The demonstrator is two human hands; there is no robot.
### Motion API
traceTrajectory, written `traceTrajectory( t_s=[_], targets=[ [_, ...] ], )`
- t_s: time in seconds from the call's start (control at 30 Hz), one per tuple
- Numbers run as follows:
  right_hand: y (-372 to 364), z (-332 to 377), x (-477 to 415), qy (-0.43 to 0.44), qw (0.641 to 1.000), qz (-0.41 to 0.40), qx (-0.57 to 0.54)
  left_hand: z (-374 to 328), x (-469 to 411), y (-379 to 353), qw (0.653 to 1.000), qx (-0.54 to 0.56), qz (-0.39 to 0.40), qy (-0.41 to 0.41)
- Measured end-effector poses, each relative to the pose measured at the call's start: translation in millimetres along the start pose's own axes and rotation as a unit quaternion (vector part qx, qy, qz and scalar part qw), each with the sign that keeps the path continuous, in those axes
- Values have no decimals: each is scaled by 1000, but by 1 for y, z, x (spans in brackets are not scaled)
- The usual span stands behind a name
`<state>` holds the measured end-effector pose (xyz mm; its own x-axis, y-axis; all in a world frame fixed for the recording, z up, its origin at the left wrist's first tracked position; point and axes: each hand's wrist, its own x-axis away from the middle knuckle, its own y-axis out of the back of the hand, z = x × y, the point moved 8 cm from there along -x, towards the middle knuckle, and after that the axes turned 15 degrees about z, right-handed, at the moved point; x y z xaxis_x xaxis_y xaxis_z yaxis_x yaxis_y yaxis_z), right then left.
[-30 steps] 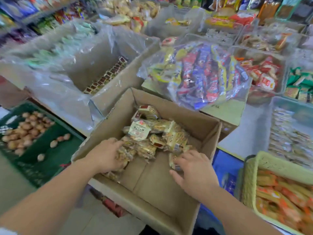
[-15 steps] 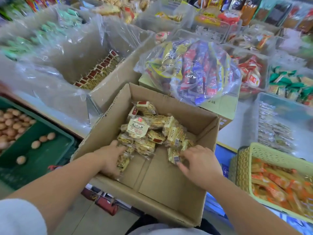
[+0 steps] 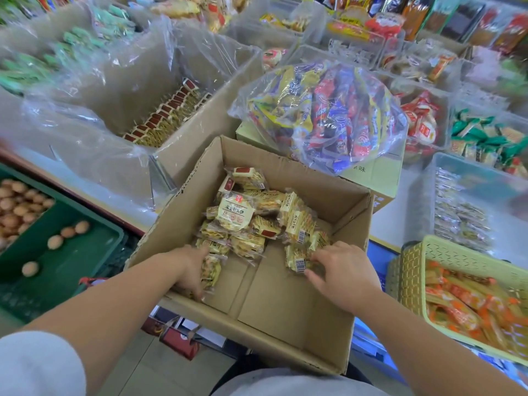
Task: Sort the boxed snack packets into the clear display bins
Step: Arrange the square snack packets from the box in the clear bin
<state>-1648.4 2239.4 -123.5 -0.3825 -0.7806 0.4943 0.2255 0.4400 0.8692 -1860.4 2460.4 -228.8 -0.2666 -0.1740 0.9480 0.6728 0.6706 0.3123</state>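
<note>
Head: candy bag (image 3: 323, 115) behind box (image 3: 177, 221) of packets (image 3: 237, 215), basket (image 3: 457, 257) right

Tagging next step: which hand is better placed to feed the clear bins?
Right, likely: right hand pinches a barcoded packet nearer the clear bins; left hand grips another packet farther away.

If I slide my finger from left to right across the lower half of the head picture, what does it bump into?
Green crate of eggs → left hand, gripping snack packets → right hand, pinching a packet → yellow basket. Both hands are inside the cardboard box.
</note>
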Motion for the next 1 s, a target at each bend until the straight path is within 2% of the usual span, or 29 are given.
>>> traceTrajectory(
  t_s=[0.17, 0.3, 0.37, 0.5, 0.6, 0.7, 0.77, 0.8, 0.9, 0.93, 1.0],
  targets=[
    [0, 0, 0, 1, 1000, -3, 1, -8, 11, 1, 998, 33, 7, -58],
    [-2, 0, -1, -1, 1000, -2, 5, -21, 39, 5, 980, 122, 31, -151],
    [-3, 0, -2, -2, 1000, 1, 9, -30, 56, 3, 974, 129, 42, -182],
    [-2, 3, -4, -10, 1000, 14, 22, -51, 72, -17, 978, 42, 75, -190],
    [-2, 2, -8, -30, 999, 31, 18, -59, 70, -24, 982, 16, 64, -177],
    [-3, -5, -28, -73, 994, 67, -51, -61, 70, -26, 984, 20, 59, -170],
    [-8, -11, -48, -103, 975, 98, -169, -62, 72, -28, 983, 21, 49, -174],
    [-13, -14, -57, -118, 955, 113, -246, -62, 72, -28, 983, 21, 42, -175],
    [-38, -22, -73, -170, 871, 127, -444, -62, 80, -27, 984, 9, 25, -178],
    [-47, -25, -75, -185, 850, 127, -476, -62, 83, -27, 982, 12, 19, -185],
    [-59, -27, -81, -199, 840, 132, -487, -60, 92, -27, 980, 16, -1, -200]
  ],
)
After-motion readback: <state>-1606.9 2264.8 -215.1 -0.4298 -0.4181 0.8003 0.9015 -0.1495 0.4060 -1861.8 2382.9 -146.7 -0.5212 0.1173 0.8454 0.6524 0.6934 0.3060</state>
